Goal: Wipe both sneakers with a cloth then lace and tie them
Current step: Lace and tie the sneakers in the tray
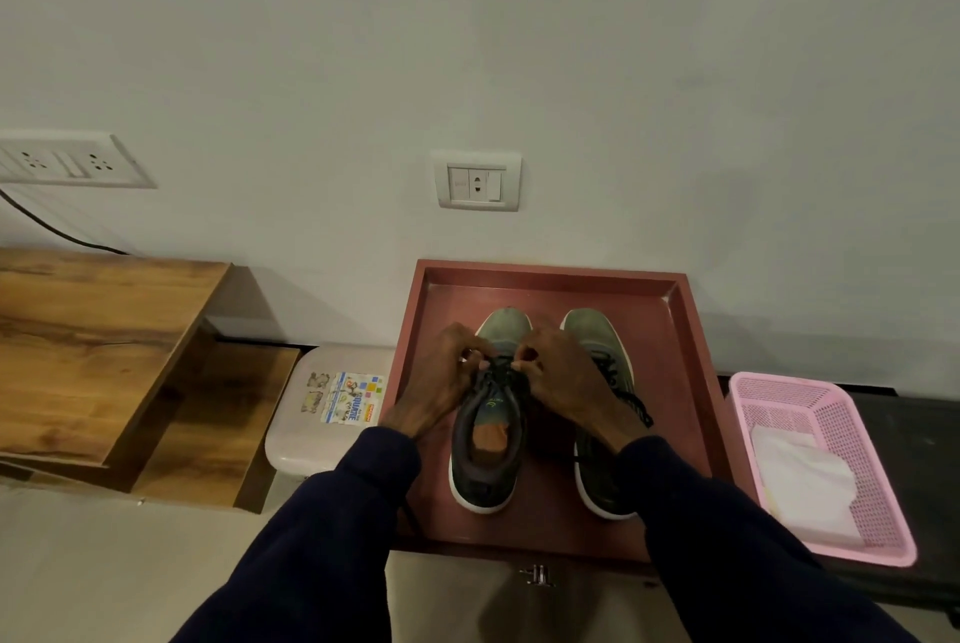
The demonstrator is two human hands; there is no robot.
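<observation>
Two grey-green sneakers with white soles stand side by side, toes toward the wall, in a dark red tray (670, 330). Over the left sneaker (485, 439) both my hands meet at its lacing. My left hand (447, 377) pinches the dark lace (498, 372) from the left, and my right hand (558, 377) pinches it from the right. My right forearm crosses over the right sneaker (597, 335), whose dark lace end (638, 406) lies loose over its side. A white cloth (800, 481) lies in the pink basket (878, 481) at the right.
A pale plastic stool (296, 434) with a sticker stands left of the tray. Wooden boards (93, 351) lean at the far left. The wall behind carries a socket plate (477, 180). A metal latch (537, 575) shows below the tray's front edge.
</observation>
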